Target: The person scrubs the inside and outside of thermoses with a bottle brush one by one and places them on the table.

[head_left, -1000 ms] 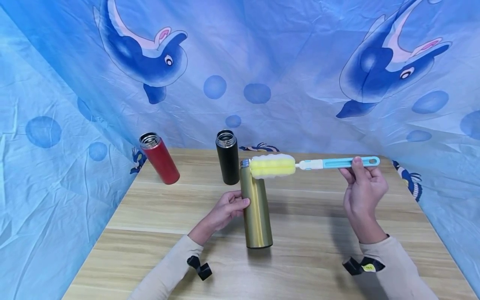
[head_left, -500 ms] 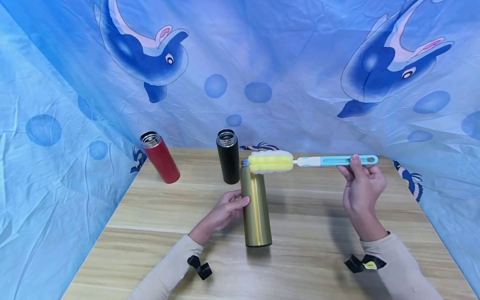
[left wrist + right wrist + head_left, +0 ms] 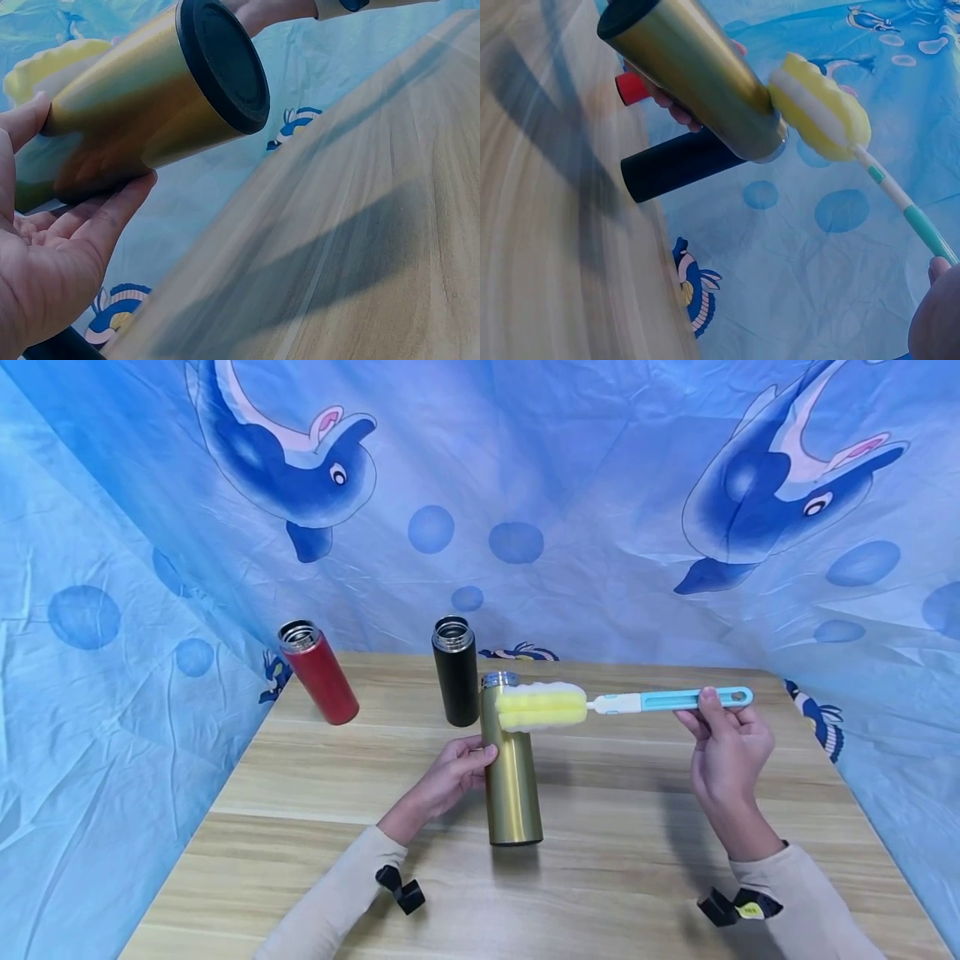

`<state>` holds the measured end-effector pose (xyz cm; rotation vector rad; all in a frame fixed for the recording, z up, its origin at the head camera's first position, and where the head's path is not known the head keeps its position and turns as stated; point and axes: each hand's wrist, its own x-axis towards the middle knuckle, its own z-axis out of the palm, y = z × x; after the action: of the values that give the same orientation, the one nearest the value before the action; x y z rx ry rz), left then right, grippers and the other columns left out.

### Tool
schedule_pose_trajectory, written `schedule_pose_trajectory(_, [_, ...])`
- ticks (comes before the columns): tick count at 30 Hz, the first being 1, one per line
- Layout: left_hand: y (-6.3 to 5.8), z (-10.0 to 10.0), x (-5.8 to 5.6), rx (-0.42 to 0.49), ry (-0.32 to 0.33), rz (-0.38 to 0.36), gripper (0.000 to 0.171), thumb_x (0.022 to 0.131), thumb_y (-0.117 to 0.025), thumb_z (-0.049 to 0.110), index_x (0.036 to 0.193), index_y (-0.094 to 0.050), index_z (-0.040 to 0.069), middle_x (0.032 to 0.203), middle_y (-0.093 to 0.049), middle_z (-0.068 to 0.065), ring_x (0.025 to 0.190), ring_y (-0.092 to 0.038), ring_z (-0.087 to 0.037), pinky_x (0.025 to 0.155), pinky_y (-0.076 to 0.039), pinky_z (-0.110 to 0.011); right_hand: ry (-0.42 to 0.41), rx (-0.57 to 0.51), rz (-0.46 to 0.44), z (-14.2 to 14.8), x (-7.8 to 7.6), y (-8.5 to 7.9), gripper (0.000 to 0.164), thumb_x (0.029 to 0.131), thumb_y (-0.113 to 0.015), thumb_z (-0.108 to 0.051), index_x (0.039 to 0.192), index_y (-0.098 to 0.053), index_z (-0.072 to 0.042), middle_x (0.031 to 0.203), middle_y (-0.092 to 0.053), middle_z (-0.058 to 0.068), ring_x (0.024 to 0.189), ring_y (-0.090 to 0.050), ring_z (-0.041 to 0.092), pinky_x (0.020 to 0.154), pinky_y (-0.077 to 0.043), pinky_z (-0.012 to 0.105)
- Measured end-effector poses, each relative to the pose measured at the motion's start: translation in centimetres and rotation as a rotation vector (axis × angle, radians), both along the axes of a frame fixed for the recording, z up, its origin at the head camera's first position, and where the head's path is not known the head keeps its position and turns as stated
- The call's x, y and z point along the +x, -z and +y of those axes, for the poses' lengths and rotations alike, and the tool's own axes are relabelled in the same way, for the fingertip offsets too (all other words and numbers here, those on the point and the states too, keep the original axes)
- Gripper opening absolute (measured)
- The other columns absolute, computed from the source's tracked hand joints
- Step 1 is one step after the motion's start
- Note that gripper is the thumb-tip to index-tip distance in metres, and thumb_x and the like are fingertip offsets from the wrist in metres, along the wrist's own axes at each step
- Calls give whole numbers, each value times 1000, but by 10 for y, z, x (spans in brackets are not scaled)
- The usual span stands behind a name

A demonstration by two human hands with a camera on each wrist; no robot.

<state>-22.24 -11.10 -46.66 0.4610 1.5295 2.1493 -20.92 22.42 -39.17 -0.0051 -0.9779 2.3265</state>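
Note:
My left hand (image 3: 448,777) grips a gold thermos flask (image 3: 513,802) around its middle, thumb on the near side. In the left wrist view the black base of the flask (image 3: 225,67) is off the table. A bottle brush (image 3: 542,707) with a yellow and white sponge head lies level across the flask just below its steel neck. My right hand (image 3: 727,752) pinches the far end of its light blue handle between thumb and fingers. Seen from the right wrist, the sponge head (image 3: 821,109) is beside the flask's upper part, outside the mouth.
A black flask (image 3: 456,681) stands uncapped behind the gold one, and a red flask (image 3: 322,681), also without a lid, stands at the back left. The wooden table (image 3: 315,860) ends at a blue dolphin-print curtain (image 3: 600,493) behind and at both sides.
The brush rises slightly, then comes down, so its head now crosses the flask below the neck and the neck shows. The gold flask has shifted up slightly.

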Motion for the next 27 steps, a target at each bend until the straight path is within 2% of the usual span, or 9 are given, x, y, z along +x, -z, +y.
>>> schedule_pose_trajectory(9, [-2,0,-3,13,2,-4,48,103,-56,22,134,-48,-13,107,-74,-4,92,-73,-16,80,-60,-29,-26,-11,-16,1,11,7,12,90,-68,10,91,-57,16,80,-67,19,67,-75,24,64,-61,28])
schedule_pose_trajectory(17, [-2,0,-5,8,-11,-18,46,104,-54,22,133,-48,-13,103,-73,-2,91,-73,-14,80,-60,-29,-12,74,-88,3,20,14,17,91,-71,5,96,-59,15,83,-68,17,70,-75,21,65,-60,26])
schedule_pose_trajectory(23, [-3,2,-6,-31,-26,-17,41,105,-50,23,130,-50,-10,98,-73,0,86,-72,-11,76,-59,-26,-46,58,-76,5,27,16,8,93,-66,9,93,-60,14,81,-69,17,69,-75,21,64,-60,27])
schedule_pose_trajectory(27, [-3,4,-7,-59,-45,-21,47,104,-54,26,134,-48,-9,100,-73,0,87,-72,-11,78,-58,-25,-63,51,-62,6,31,17,9,93,-66,9,94,-59,15,81,-70,17,68,-75,21,64,-60,27])
